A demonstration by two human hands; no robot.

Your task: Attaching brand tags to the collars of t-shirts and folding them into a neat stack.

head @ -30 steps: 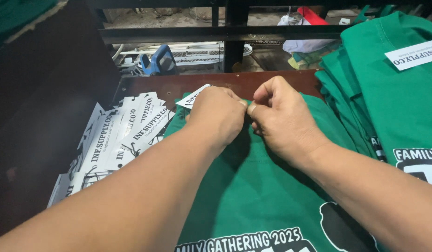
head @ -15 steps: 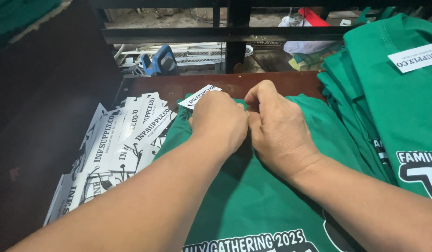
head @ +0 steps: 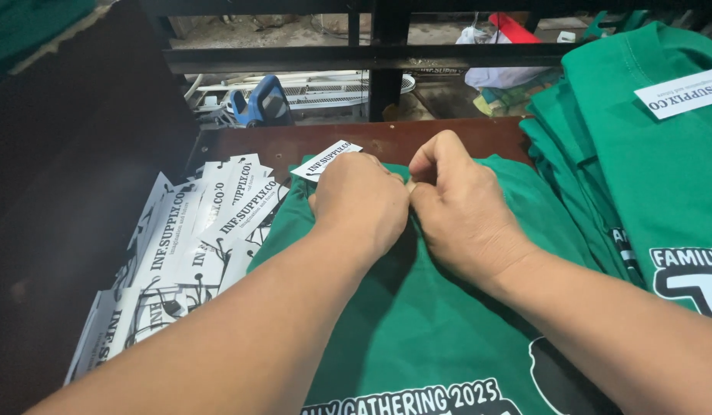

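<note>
We've got both hands bunched together at the collar end of a green shirt (head: 440, 338) lying flat in the middle of the frame. Left hand (head: 360, 201) is curled shut over the fabric with a white tag (head: 326, 160) sticking out past its knuckles toward the upper middle; whether the fingers actually grip that tag we can't tell, they're tucked under. Right hand (head: 462, 209) is pressed right up against it, thumb and fingers pinching the shirt's neck edge.

The shirt looks like soft cotton knit: light, floppy, wrinkles under any pull, so we'd say the firmer ribbed collar is the spot to grab, not the body. Its white-and-black print near the bottom edge probably feels a bit rubbery.

The tag is thin card, stiff-ish but easy to crease, best held by the edges.

Left of the frame: a messy heap of tags (head: 183, 253), same white strips with black lettering, fanned across the dark wooden table (head: 417, 138). Right side: a stack of shirts (head: 640, 154), same green, folded, with another tag lying on top.
</note>
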